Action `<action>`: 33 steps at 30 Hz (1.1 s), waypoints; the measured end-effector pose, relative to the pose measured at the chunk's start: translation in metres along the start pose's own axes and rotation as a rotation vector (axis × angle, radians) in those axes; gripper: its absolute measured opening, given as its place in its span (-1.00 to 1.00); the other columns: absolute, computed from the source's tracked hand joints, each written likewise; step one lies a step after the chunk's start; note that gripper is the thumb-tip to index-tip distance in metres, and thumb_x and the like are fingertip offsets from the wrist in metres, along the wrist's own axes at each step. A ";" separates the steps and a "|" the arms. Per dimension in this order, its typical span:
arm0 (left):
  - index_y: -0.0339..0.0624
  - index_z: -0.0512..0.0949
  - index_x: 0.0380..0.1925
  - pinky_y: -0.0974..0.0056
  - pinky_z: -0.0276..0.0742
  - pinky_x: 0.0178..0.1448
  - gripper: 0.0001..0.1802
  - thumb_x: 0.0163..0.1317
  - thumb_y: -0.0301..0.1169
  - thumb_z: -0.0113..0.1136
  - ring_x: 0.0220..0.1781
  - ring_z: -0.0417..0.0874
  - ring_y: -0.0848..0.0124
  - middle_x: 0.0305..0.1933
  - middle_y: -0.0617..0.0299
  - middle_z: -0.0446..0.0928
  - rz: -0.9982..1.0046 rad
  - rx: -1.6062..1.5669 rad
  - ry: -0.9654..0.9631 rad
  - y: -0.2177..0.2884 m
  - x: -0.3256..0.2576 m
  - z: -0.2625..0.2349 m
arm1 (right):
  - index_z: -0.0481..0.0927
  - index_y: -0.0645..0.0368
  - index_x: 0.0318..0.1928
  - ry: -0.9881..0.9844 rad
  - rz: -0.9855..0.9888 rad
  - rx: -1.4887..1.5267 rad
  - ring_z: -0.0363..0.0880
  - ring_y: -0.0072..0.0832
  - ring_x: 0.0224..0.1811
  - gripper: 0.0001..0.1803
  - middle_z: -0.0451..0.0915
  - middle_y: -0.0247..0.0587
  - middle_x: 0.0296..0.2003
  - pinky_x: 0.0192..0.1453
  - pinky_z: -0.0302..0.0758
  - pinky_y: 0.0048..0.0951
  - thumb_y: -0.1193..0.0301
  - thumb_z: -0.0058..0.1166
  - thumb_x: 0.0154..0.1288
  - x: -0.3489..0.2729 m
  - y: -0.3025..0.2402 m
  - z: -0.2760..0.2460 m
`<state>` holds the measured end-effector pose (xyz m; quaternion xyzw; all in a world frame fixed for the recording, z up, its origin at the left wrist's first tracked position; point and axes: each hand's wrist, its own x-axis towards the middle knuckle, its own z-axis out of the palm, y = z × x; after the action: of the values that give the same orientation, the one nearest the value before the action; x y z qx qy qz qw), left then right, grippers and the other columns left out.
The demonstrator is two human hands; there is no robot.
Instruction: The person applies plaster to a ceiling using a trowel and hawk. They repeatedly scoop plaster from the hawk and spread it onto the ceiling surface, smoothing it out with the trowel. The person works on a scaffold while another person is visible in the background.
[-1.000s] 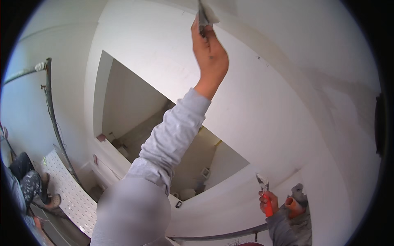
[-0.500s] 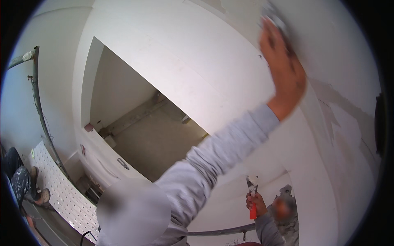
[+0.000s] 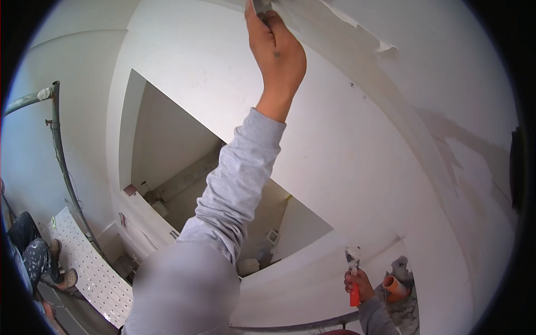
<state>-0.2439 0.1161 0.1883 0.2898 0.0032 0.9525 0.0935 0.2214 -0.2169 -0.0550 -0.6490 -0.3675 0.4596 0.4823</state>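
1. Grey-sleeved, the left hand (image 3: 277, 56) is raised overhead, fingers curled tight around a putty knife (image 3: 260, 6) pressed to the white ceiling (image 3: 357, 145) near its top edge.
2. Lower right, the right hand (image 3: 360, 283) is wrapped shut around a red-handled scraper (image 3: 353, 273), blade upward, beside an orange pipe (image 3: 394, 286).

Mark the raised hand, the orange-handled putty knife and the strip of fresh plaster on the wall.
raised hand (image 3: 277, 58), head view, on the back of the hand.
orange-handled putty knife (image 3: 354, 293), head view, on its orange handle below the fist.
strip of fresh plaster (image 3: 357, 30), head view, on the wet band near its ragged edge.
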 end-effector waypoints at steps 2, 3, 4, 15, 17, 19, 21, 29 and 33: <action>-0.42 0.33 0.20 0.19 0.39 0.11 -0.68 0.51 -0.56 -0.15 0.00 0.46 0.20 0.03 0.03 0.46 0.052 -0.035 -0.024 0.001 -0.005 0.013 | 0.44 0.15 -0.15 0.032 0.035 -0.041 0.47 -0.60 -0.50 -0.78 0.46 -0.37 -0.43 -0.44 0.50 -0.47 0.48 0.24 0.32 -0.004 -0.001 0.002; -0.43 0.26 0.34 0.12 0.36 0.29 -0.57 0.52 -0.57 -0.18 0.18 0.45 0.08 0.21 -0.09 0.41 0.096 -0.061 0.003 -0.002 -0.014 0.023 | 0.44 0.15 -0.15 0.034 0.049 -0.079 0.47 -0.60 -0.50 -0.78 0.46 -0.37 -0.43 -0.44 0.50 -0.47 0.47 0.25 0.32 -0.005 -0.001 0.001; -0.45 0.19 0.48 0.04 0.32 0.46 -0.46 0.52 -0.58 -0.20 0.36 0.44 -0.03 0.39 -0.20 0.36 0.139 -0.086 0.027 0.001 -0.025 0.034 | 0.44 0.16 -0.15 0.034 0.065 -0.115 0.47 -0.60 -0.50 -0.77 0.46 -0.37 -0.42 -0.43 0.50 -0.47 0.47 0.25 0.32 -0.001 -0.001 -0.001; -0.51 0.00 0.55 -0.10 0.01 0.65 -0.15 0.16 -0.87 -0.21 0.63 0.03 -0.27 0.59 -0.38 0.00 0.095 -0.248 0.029 0.083 -0.241 0.184 | 0.46 0.18 -0.19 -0.101 0.186 -0.408 0.50 -0.58 -0.52 -0.74 0.50 -0.34 -0.46 -0.42 0.54 -0.45 0.45 0.33 0.27 0.008 0.002 -0.027; -0.55 0.00 0.54 -0.15 -0.06 0.67 -0.15 0.14 -0.87 -0.22 0.65 -0.06 -0.29 0.61 -0.40 -0.09 0.032 -0.290 0.003 0.105 -0.273 0.202 | 0.46 0.18 -0.19 -0.107 0.179 -0.400 0.48 -0.57 -0.52 -0.75 0.50 -0.32 -0.46 -0.42 0.54 -0.44 0.48 0.31 0.25 0.011 0.007 -0.025; -0.55 0.00 0.53 -0.17 -0.08 0.68 -0.14 0.12 -0.87 -0.23 0.66 -0.07 -0.28 0.61 -0.39 -0.10 -0.020 -0.291 0.001 0.124 -0.300 0.219 | 0.48 0.22 -0.19 -0.106 0.147 -0.370 0.51 -0.56 -0.54 -0.73 0.52 -0.32 -0.47 -0.42 0.56 -0.43 0.44 0.34 0.26 0.014 0.009 -0.022; -0.54 -0.04 0.54 -0.18 -0.07 0.66 -0.15 0.17 -0.85 -0.21 0.66 -0.09 -0.29 0.61 -0.41 -0.12 -0.066 -0.298 0.002 0.141 -0.327 0.239 | 0.51 0.24 -0.18 -0.100 0.118 -0.387 0.52 -0.55 -0.55 -0.72 0.53 -0.33 -0.47 -0.42 0.58 -0.42 0.41 0.36 0.27 0.016 0.010 -0.030; -0.50 -0.13 0.56 -0.21 -0.11 0.67 -0.15 0.21 -0.81 -0.22 0.66 -0.16 -0.31 0.61 -0.42 -0.20 -0.252 -0.354 -0.055 0.205 -0.415 0.292 | 0.49 0.15 -0.14 -0.123 0.098 -0.440 0.49 -0.57 -0.58 -0.72 0.51 -0.36 -0.47 -0.47 0.50 -0.45 0.39 0.35 0.29 0.026 0.013 -0.046; -0.46 -0.14 0.57 -0.17 -0.10 0.68 -0.15 0.22 -0.81 -0.22 0.69 -0.18 -0.25 0.63 -0.35 -0.22 -0.349 -0.437 -0.181 0.230 -0.442 0.286 | 0.46 0.09 -0.14 -0.125 0.155 -0.360 0.46 -0.59 -0.60 -0.72 0.50 -0.37 -0.48 -0.50 0.44 -0.48 0.38 0.34 0.30 0.022 0.001 -0.046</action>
<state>0.2339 -0.2033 0.1962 0.3418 -0.1609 0.8704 0.3158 0.2722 -0.2100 -0.0564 -0.7214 -0.4218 0.4616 0.2977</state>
